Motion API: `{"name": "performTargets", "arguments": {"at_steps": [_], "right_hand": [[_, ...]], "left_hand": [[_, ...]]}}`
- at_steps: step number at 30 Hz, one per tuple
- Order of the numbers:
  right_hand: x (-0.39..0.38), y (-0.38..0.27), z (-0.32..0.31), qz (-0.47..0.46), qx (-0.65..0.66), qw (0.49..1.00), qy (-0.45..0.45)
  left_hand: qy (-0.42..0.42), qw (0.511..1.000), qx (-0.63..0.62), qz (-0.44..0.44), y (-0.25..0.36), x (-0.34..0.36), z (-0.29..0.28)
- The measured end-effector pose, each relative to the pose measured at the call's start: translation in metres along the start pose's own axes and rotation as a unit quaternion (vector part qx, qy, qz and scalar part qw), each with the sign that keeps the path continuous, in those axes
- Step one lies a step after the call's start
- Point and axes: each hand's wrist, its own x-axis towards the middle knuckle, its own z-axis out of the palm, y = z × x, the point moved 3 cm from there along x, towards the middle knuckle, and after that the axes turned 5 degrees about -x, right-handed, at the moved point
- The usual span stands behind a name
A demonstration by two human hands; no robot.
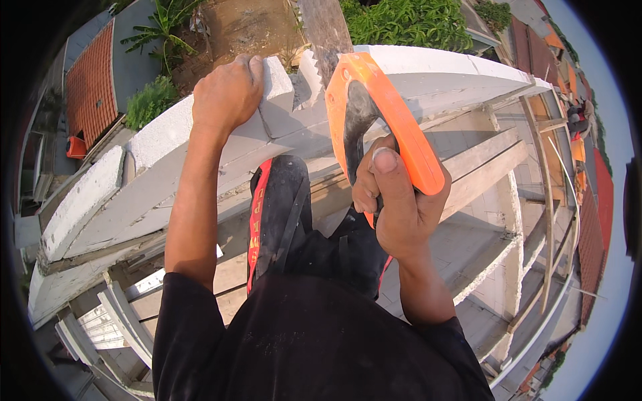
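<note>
My right hand (403,200) is wrapped around the orange and black handle of a hand saw (399,113). The saw's wide, stained blade points away from me, over the wall's top edge and out of view. Just left of the blade, the white block wall (160,137) has a stepped notch with rough edges. My left hand (229,93) bears down on a white block (278,83) left of that notch, its fingers curled over the far edge and partly hidden. Whether the teeth touch the block cannot be made out.
Beyond the wall the ground (247,30) lies far below, with green plants (408,27). Wooden planks (485,167) run beside my legs on the right. A timber frame (535,134) stands further right. Another person (578,120) is at the far right. A tiled roof (91,83) lies left.
</note>
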Motion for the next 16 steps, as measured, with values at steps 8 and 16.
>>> {"name": "performTargets", "arguments": {"at_steps": [8,16], "right_hand": [[0.002,0.053,0.007,0.116,-0.109,0.985,-0.07],[-0.013,0.001,0.003,-0.166,-0.19,0.968,0.002]], "left_hand": [[-0.001,1.0,0.0,0.005,0.004,0.004,-0.001],[-0.027,0.999,0.015,-0.016,0.0,0.006,0.001]]}}
